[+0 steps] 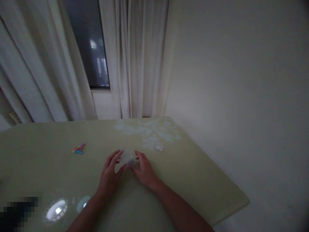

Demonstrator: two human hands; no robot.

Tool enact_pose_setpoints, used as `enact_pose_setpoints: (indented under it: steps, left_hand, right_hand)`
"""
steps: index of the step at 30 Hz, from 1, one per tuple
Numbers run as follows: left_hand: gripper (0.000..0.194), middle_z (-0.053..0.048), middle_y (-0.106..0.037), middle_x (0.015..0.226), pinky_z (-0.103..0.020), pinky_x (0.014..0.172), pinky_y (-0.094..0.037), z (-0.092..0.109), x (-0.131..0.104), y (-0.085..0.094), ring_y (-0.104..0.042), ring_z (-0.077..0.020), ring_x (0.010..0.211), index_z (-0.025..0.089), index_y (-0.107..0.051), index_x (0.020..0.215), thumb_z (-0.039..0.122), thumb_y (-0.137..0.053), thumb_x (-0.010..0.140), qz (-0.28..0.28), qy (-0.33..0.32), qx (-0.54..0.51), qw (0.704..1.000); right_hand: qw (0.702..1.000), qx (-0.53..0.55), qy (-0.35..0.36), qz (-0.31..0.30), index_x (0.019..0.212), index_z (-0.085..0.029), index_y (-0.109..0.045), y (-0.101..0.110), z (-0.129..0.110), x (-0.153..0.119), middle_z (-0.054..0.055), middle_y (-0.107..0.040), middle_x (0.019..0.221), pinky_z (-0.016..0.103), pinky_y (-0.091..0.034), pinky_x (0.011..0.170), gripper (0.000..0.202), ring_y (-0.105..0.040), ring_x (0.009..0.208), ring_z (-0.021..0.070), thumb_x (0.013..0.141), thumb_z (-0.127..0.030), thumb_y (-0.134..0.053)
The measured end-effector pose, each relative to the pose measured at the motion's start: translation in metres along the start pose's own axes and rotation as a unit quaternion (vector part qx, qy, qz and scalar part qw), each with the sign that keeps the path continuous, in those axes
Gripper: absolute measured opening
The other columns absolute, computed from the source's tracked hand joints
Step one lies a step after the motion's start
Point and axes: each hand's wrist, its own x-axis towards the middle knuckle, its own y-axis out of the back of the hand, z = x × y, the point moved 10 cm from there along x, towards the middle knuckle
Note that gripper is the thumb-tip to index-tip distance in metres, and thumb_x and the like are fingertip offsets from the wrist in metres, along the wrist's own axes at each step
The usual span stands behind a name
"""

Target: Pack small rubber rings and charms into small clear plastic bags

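Though blurry, clear plastic (pixel 125 157) between curved hands (pixel 111 174) (pixel 145 171).

A small see-through thing (pixel 125 157), pale and faintly whitish, sits in the space between the left hand (pixel 109 175) and the right hand (pixel 146 172), with the fingertips of each at its far side and both thumbs close together at its near end, though whether all of them touch it is hard to tell. At that near end, just by the thumbs and a little closer to the right one, shows a small darker, purplish patch (pixel 130 163), while the part toward the fingertips is clear; its exact outline is too blurred to make out.
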Motion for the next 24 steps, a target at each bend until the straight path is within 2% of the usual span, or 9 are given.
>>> enact_pose_setpoints:
  steps: [2,5,7,10,13,16,19,24]
  left_hand:
    - [0.057,-0.012,-0.059,0.136,-0.04,0.087,-0.063,-0.002,-0.001,0.0,-0.07,-0.023,0.097,0.027,-0.051,0.144,0.047,-0.067,0.093,-0.011,0.028,-0.041,0.999]
    - [0.066,-0.01,-0.064,0.127,-0.04,0.088,-0.062,-0.001,-0.005,-0.009,-0.071,-0.0236,0.097,0.028,-0.046,0.147,0.053,-0.069,0.09,-0.062,0.046,-0.066,0.995]
    - [0.072,-0.012,-0.062,0.136,-0.043,0.095,-0.058,-0.001,-0.01,-0.017,-0.069,-0.0265,0.109,0.029,-0.038,0.154,0.053,-0.066,0.092,-0.088,0.049,-0.058,0.993]
    - [0.083,-0.017,-0.051,0.153,-0.053,0.108,-0.048,0.001,-0.016,-0.036,-0.055,-0.0342,0.134,0.025,-0.027,0.161,0.054,-0.064,0.092,-0.134,0.033,0.025,0.99]
    - [0.074,-0.016,-0.053,0.152,-0.059,0.108,-0.042,0.005,-0.017,-0.061,-0.049,-0.0398,0.136,0.024,-0.042,0.155,0.058,-0.061,0.092,-0.203,0.016,0.142,0.969]
    - [0.046,-0.015,-0.063,0.135,-0.051,0.104,-0.044,0.006,-0.004,-0.079,-0.057,-0.0355,0.122,0.019,-0.064,0.129,0.051,-0.048,0.099,-0.247,0.022,0.213,0.945]
    - [0.038,-0.014,-0.068,0.114,-0.04,0.101,-0.045,0.007,0.013,-0.091,-0.062,-0.0276,0.108,0.017,-0.067,0.107,0.038,-0.037,0.104,-0.278,0.031,0.243,0.929]
    - [0.04,-0.013,-0.072,0.103,-0.034,0.08,-0.049,-0.001,0.027,-0.095,-0.069,-0.0247,0.091,0.018,-0.068,0.098,0.037,-0.033,0.106,-0.296,0.073,0.278,0.911]
  right_hand:
    - [0.996,0.07,-0.034,0.032,0.144,-0.021,-0.053,0.007,0.006,0.001,0.014,-0.064,0.133,0.036,-0.056,0.088,0.054,-0.066,0.107,0.0236,0.095,-0.041,-0.066]
    - [0.984,0.162,-0.058,0.04,0.123,-0.02,-0.067,0.011,0.008,0.004,0.008,-0.073,0.104,0.029,-0.054,0.074,0.038,-0.068,0.087,0.0194,0.098,-0.047,-0.059]
    - [0.976,0.203,-0.062,0.052,0.11,-0.019,-0.071,0.018,0.01,0.007,0.005,-0.073,0.089,0.027,-0.052,0.067,0.035,-0.067,0.077,0.0176,0.095,-0.049,-0.06]
    - [0.961,0.234,-0.078,0.124,0.102,-0.018,-0.07,0.042,0.022,0.014,0.003,-0.07,0.08,0.025,-0.047,0.057,0.037,-0.062,0.066,0.0153,0.091,-0.052,-0.063]
    - [0.941,0.248,-0.096,0.207,0.095,-0.018,-0.069,0.072,0.04,0.018,0.002,-0.067,0.073,0.025,-0.044,0.052,0.041,-0.057,0.059,0.0143,0.085,-0.058,-0.066]
    - [0.929,0.255,-0.11,0.245,0.088,-0.018,-0.066,0.092,0.057,0.021,0.002,-0.064,0.07,0.025,-0.042,0.051,0.043,-0.053,0.055,0.0137,0.083,-0.061,-0.064]
    - [0.921,0.258,-0.122,0.265,0.083,-0.019,-0.064,0.102,0.069,0.021,0.003,-0.063,0.069,0.026,-0.041,0.051,0.042,-0.052,0.055,0.0138,0.082,-0.062,-0.064]
    - [0.913,0.269,-0.132,0.276,0.083,-0.02,-0.064,0.103,0.074,0.02,0.003,-0.063,0.07,0.025,-0.042,0.051,0.042,-0.054,0.057,0.0143,0.081,-0.062,-0.063]
